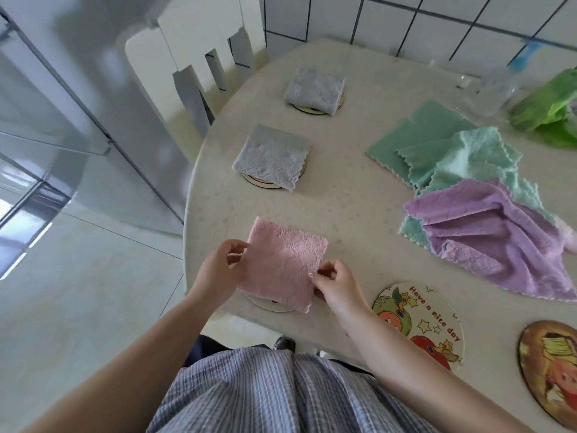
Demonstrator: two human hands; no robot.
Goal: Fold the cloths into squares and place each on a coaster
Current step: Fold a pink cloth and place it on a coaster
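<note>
**Two hands set a folded pink cloth on a coaster**

A person stands at a pale round surface [343, 198]. Both hands hold a pink cloth [284, 264] folded into a square. The left hand [218, 270] pinches its left edge between thumb and curled fingers; the right hand [335, 284] pinches its right edge the same way. The cloth lies between the two grips, over a white coaster [268, 304] whose rim shows just under its near edge.

Beyond the hands, two grey folded cloths each sit on a coaster: the nearer one [271, 156], and the farther one [315, 90]. To the right of the right grip lie two bare coasters, a "Have a nice day" coaster [421, 326] just beside the wrist, and a brown picture coaster [552, 370] farther right. Beyond and to the right, unfolded green cloths [437, 142] and a purple cloth [499, 239] lie heaped together.
</note>
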